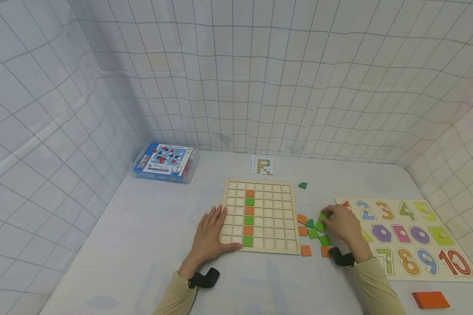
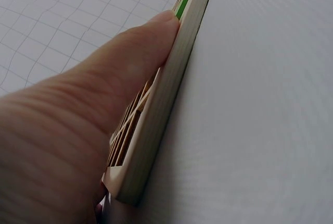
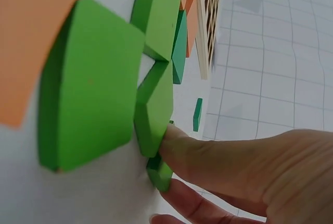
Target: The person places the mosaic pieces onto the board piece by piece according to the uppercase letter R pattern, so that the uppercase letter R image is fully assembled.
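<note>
A wooden grid board (image 1: 273, 248) lies on the table with one column of alternating orange and green square tiles set in it. My left hand (image 1: 210, 234) rests spread on the board's left side. Its thumb (image 2: 140, 52) reaches along the near edge to the lowest green tile (image 1: 247, 241). Right of the board, my right hand (image 1: 344, 225) pinches a green square tile (image 3: 160, 174) between thumb and fingers at the edge of a loose group. Beside it lie more green tiles (image 3: 99, 86), several orange tiles (image 1: 305, 250) and a dark green quarter-round piece (image 1: 309, 223).
A number puzzle board (image 1: 407, 276) lies right of the right hand, with an orange block (image 1: 431, 300) before it. Behind the grid board are a small pattern card (image 1: 262, 165) and another dark green quarter-round piece (image 1: 302, 186). A blue-labelled plastic box (image 1: 165, 162) stands back left.
</note>
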Motion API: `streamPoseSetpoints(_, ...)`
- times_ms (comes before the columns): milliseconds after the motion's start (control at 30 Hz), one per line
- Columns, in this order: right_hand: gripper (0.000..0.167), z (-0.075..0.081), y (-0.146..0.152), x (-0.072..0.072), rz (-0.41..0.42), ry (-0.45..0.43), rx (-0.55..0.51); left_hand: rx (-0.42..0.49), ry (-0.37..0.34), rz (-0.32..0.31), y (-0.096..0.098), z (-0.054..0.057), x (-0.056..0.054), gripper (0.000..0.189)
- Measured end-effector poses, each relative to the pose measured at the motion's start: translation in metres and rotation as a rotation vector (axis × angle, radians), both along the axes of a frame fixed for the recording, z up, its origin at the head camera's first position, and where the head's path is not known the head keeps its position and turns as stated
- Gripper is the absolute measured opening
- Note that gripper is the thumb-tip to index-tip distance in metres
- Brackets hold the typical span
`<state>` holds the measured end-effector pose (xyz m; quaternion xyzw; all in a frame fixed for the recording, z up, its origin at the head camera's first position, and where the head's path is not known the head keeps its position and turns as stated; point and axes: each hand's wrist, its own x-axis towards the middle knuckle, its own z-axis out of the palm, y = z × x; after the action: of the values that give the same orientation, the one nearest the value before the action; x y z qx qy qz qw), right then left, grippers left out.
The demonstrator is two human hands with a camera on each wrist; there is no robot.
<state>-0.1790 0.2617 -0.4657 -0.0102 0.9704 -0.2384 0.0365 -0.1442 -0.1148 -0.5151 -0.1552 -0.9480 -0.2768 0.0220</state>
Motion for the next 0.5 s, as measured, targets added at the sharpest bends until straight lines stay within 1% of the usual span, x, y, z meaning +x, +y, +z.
streamPoseSetpoints(300, 0.023, -0.0012, 0.0012, -0.0014, -0.014, -0.001, -0.007, 0.009, 0.000, 0.002, -0.0001, -0.0010, -0.0004, 0.109)
streamPoseSetpoints(500, 0.023, -0.0013, 0.0005, 0.0006, -0.018, 0.006, -0.002, 0.012, -0.003, 0.000, -0.0003, 0.0000, 0.0001, 0.109)
